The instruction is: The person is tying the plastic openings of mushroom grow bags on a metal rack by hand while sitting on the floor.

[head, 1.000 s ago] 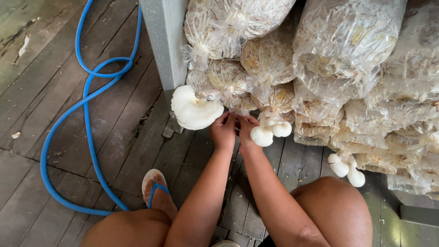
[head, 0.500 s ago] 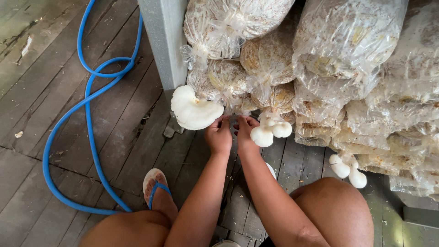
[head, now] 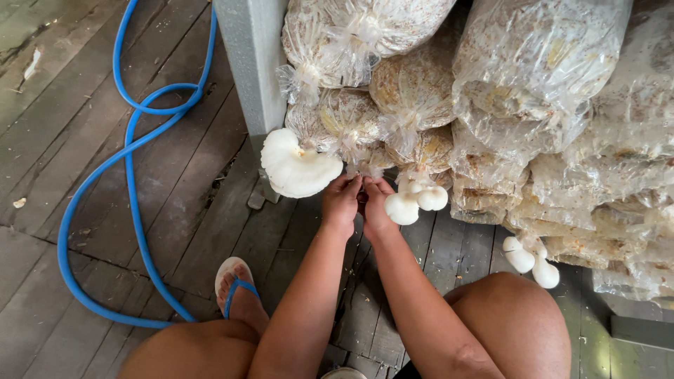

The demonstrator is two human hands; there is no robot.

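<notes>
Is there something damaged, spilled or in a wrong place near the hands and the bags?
Nothing looks damaged or spilled. The left hand and right hand meet at a bag neck in the stack, between the wide white mushroom and a small cluster. The blue hose lies looped on the floorboards.

White mushrooms (head: 298, 167) stood out against clear bags (head: 540, 77) speckled tan and brown, beside a bright blue hose (head: 133, 203) on grey floorboards (head: 70, 126).
</notes>
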